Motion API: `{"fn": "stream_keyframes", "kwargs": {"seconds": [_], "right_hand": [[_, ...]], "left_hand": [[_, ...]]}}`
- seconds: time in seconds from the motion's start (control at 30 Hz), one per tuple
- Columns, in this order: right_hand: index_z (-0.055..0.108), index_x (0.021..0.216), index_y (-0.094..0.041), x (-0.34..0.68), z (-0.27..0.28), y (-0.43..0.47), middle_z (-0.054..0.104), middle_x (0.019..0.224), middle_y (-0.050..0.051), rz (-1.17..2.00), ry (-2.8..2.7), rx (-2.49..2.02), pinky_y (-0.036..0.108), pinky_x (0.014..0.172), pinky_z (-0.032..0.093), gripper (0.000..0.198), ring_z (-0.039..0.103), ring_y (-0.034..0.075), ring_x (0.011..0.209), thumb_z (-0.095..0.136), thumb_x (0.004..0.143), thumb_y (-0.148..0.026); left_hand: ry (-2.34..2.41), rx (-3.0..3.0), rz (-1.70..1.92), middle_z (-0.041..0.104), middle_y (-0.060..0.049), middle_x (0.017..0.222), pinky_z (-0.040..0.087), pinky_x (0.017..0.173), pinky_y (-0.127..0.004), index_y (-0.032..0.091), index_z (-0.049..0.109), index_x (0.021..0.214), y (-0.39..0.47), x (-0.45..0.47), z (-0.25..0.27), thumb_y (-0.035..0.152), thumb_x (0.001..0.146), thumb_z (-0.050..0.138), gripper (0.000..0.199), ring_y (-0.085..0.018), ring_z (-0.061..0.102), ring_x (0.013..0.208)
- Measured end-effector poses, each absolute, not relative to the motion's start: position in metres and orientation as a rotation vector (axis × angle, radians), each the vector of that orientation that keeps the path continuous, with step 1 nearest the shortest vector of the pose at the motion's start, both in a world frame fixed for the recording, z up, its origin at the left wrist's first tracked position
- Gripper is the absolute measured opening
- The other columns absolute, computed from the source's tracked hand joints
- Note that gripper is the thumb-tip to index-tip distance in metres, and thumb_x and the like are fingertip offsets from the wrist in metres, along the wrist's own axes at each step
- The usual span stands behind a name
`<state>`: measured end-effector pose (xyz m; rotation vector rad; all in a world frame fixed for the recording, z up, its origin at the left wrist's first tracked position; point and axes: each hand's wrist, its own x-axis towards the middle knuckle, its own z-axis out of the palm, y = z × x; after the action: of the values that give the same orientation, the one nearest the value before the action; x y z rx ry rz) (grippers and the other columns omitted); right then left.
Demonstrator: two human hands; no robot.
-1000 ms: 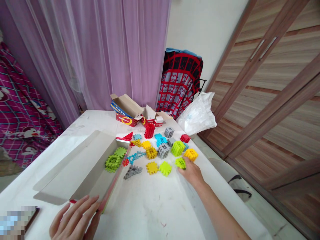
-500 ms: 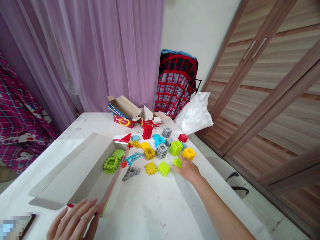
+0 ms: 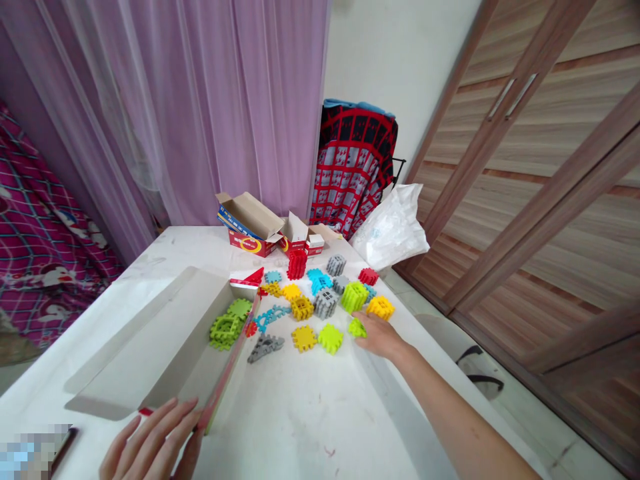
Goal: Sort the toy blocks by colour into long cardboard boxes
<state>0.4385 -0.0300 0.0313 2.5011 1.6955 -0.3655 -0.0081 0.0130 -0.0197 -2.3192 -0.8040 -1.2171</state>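
Note:
My right hand (image 3: 383, 335) pinches a small lime-green toothed building block (image 3: 357, 327) between thumb and fingers, at the right of the loose pieces. Just left of it lie a flat lime block (image 3: 331, 339) and a flat yellow block (image 3: 304, 339). A lime stack (image 3: 354, 297) and a yellow-orange stack (image 3: 381, 308) sit just beyond the hand. My left hand (image 3: 155, 440) grips the near end of an open cardboard box (image 3: 195, 373), fingers over its edge. Inside the box, toward its far end, rest green blocks (image 3: 227, 327).
More blocks spread behind: a grey stack (image 3: 325, 303), a red stack (image 3: 297, 265), blue pieces (image 3: 273, 317) and a grey triangular piece (image 3: 265, 347). Small cartons (image 3: 250, 227) and a white plastic bag (image 3: 393, 230) stand at the table's back. A blurred-out object (image 3: 33, 453) lies at the near left.
The lime-green block in my right hand has shifted and turned slightly, with the fingers closer about it. My left hand stays on the box. The whole view has moved a little.

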Motion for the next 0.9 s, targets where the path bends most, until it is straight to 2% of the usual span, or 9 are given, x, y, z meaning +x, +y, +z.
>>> {"fn": "stream_keyframes", "kwargs": {"seconds": [0.27,0.47,0.63,0.77,0.9], "right_hand": [[0.049,0.14,-0.012,0.45,0.02,-0.037,0.065,0.123,0.017,-0.301,1.759,2.48,0.035,0.096,0.043,0.064,0.06,0.029,0.115,0.057,0.078,-0.027],[0.054,0.135,-0.018,0.444,0.059,-0.042,0.067,0.123,0.01,-0.584,1.947,2.58,0.036,0.094,0.046,0.059,0.063,0.028,0.111,0.056,0.077,-0.033],[0.053,0.137,-0.019,0.381,0.115,-0.011,0.068,0.119,0.011,-0.705,2.122,2.37,0.038,0.088,0.047,0.065,0.065,0.029,0.103,0.061,0.074,-0.034],[0.054,0.138,-0.024,0.303,0.149,0.029,0.067,0.125,0.009,-0.615,2.423,2.109,0.035,0.091,0.045,0.066,0.062,0.028,0.11,0.066,0.074,-0.035],[0.054,0.138,-0.022,0.235,0.155,0.062,0.065,0.129,0.01,-0.557,2.527,1.854,0.033,0.091,0.046,0.069,0.06,0.029,0.115,0.069,0.071,-0.035]], "left_hand": [[-1.094,-2.32,-1.422,0.077,-0.005,0.097,0.038,0.104,-0.041,0.024,0.069,0.098,-0.011,0.016,-0.004,0.021,0.091,0.056,0.015,-0.022,0.066,0.101],[-1.113,-2.333,-1.407,0.073,-0.008,0.11,0.04,0.103,-0.043,0.025,0.068,0.102,-0.013,0.016,-0.004,0.018,0.09,0.057,0.018,-0.024,0.063,0.111],[-1.106,-2.336,-1.415,0.072,-0.007,0.111,0.037,0.106,-0.042,0.026,0.068,0.102,-0.013,0.016,-0.002,0.017,0.09,0.056,0.019,-0.022,0.062,0.112],[-1.104,-2.321,-1.446,0.072,-0.007,0.11,0.037,0.106,-0.041,0.025,0.068,0.102,-0.014,0.019,-0.001,0.017,0.09,0.055,0.019,-0.022,0.06,0.112],[-1.103,-2.317,-1.443,0.073,-0.006,0.11,0.036,0.107,-0.041,0.024,0.068,0.101,-0.015,0.019,0.0,0.016,0.09,0.055,0.019,-0.022,0.06,0.113]]}}
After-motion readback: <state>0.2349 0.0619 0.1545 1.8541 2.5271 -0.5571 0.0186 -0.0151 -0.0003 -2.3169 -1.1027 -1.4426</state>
